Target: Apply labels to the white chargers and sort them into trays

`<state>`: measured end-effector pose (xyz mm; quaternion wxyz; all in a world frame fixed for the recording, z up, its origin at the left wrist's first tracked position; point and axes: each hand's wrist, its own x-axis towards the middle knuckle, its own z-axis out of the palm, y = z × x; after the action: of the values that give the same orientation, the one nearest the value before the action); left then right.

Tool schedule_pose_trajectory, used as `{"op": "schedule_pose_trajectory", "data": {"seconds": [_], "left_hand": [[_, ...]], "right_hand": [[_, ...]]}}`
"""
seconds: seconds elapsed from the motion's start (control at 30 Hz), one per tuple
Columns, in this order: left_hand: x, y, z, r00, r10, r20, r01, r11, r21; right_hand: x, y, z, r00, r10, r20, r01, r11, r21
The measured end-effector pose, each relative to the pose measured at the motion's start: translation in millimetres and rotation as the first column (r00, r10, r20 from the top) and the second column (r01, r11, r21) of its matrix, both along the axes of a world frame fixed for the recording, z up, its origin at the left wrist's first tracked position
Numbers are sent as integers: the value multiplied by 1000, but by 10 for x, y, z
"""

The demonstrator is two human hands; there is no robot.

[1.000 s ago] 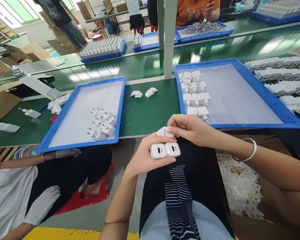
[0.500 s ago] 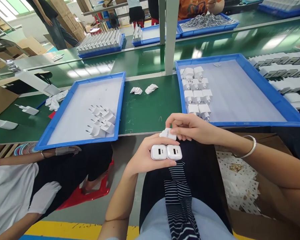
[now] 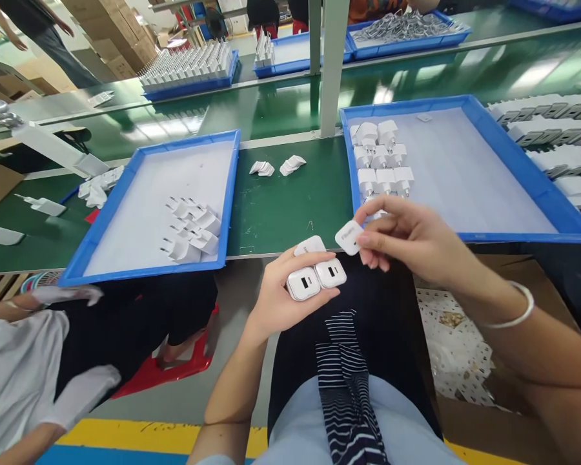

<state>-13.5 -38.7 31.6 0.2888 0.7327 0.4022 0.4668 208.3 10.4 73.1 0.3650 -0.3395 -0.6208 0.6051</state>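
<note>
My left hand (image 3: pixel 275 297) is wrapped round two white chargers (image 3: pixel 316 279), side by side with their port faces toward me. A flat white piece (image 3: pixel 310 245) shows behind them at the same fingers. Just to the right, my right hand (image 3: pixel 397 236) pinches a small white square piece (image 3: pixel 349 237) with faint print on it, apart from the chargers. Both hands are over my lap, at the bench's front edge. Two small stacks of white pieces (image 3: pixel 262 168) (image 3: pixel 293 165) lie on the green bench beyond them.
A blue tray (image 3: pixel 290 0) is partly visible at the back. Nearer, a left blue tray (image 3: pixel 148 278) and a right blue tray (image 3: pixel 503 237) hold white plugs. A metal post (image 3: pixel 332 71) rises behind the bench. A co-worker's gloved hand (image 3: pixel 84 394) is at left.
My right hand has moved right, away from the chargers, with the small white piece between its fingers. The chargers in my left hand are tilted more, and the flat piece behind them shows more.
</note>
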Motion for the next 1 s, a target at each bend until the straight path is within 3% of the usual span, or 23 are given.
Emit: {"op": "schedule_pose_trajectory", "data": {"seconds": [0.1, 0.2, 0.47, 1.0], "left_hand": [[49, -21, -45, 993, 96, 63, -101, 992, 72], [62, -32, -52, 993, 67, 98, -71, 997, 40], [46, -21, 43, 983, -77, 166, 82, 996, -26], [70, -53, 102, 990, -80, 120, 89, 994, -71]], "right_hand": [[-48, -192, -118, 995, -66, -69, 63, 997, -48], [-40, -228, -140, 995, -73, -65, 71, 997, -28], [83, -35, 117, 981, 185, 67, -185, 983, -1], [0, -25, 162, 952, 291, 97, -283, 955, -91]]}}
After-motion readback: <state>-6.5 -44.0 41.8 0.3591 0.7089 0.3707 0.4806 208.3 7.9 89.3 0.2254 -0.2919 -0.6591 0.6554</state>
